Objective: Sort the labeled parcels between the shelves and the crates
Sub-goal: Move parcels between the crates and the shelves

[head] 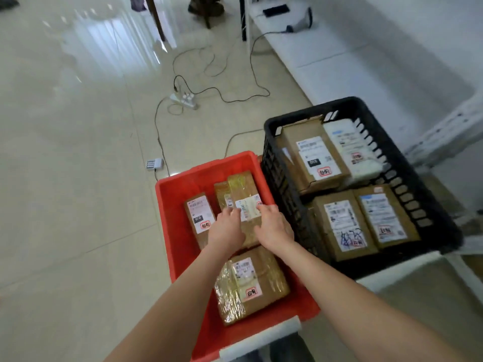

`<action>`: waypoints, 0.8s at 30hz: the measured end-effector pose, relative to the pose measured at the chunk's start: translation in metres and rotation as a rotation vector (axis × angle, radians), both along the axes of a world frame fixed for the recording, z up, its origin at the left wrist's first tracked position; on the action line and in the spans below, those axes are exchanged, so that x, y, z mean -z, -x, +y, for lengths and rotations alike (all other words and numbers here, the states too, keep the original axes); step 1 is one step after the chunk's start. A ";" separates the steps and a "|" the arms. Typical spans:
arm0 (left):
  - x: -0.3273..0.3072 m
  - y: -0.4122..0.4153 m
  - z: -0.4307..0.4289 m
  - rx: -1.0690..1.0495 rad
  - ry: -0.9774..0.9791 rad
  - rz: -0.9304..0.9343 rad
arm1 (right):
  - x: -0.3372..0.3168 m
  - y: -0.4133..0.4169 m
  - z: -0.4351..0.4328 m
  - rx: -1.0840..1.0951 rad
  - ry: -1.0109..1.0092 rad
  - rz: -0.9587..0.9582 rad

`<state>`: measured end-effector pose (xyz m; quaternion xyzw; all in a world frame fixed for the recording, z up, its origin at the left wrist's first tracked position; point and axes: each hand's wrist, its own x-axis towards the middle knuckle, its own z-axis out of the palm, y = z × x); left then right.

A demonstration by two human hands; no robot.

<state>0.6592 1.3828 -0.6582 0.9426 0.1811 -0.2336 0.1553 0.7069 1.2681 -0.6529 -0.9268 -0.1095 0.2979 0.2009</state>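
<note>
Both left hand and right hand grip a red crate's parcel.

"010" printed on small parcel

We read this as a parcel sorting room: labeled cardboard parcels fill a red crate and a black crate beside white shelving, on a tiled floor.
</note>
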 end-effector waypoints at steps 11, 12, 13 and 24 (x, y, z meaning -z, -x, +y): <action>-0.119 -0.056 -0.140 0.543 -0.040 -0.176 | -0.119 0.006 -0.166 0.393 0.056 -0.220; -0.130 -0.059 -0.160 0.591 -0.039 -0.196 | -0.129 0.011 -0.184 0.432 0.065 -0.237; -0.141 -0.061 -0.180 0.641 -0.038 -0.219 | -0.139 0.017 -0.204 0.473 0.075 -0.259; -0.222 -0.032 -0.423 1.081 0.091 -0.392 | -0.221 0.099 -0.419 0.885 0.149 -0.407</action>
